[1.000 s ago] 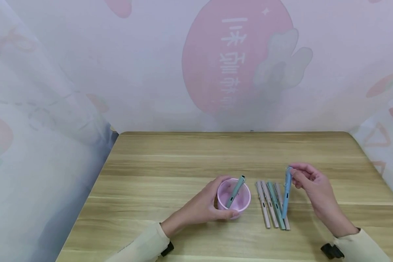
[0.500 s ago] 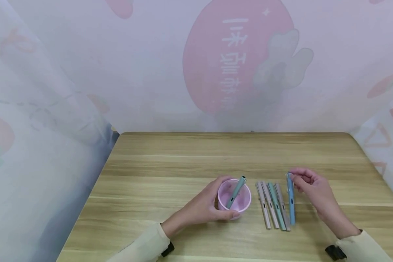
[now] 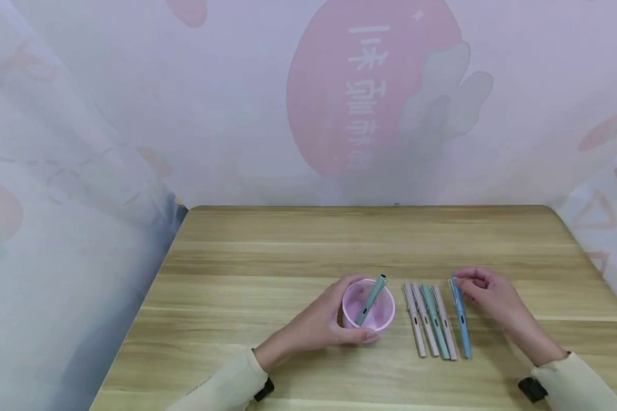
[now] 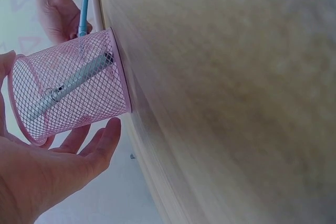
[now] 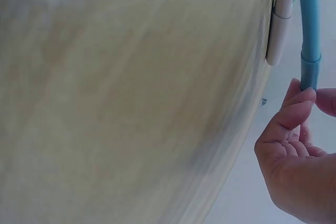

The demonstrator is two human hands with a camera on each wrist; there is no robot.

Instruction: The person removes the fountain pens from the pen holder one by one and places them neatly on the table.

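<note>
cup [image 3: 368,311] pink mesh | pen [image 3: 460,319] blue | table [image 3: 288,257] light woodgrain

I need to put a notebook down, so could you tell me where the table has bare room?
The table is bare along its far half, behind the pink mesh cup and the row of pens. The left side beyond the left hand is also bare. It is crowded near the front, between the cup and the right hand at the blue pen.

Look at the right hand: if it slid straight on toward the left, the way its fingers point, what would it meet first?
Probably the blue pen that the right hand already pinches at its far end; past it lies the beige pen in the row.
</note>
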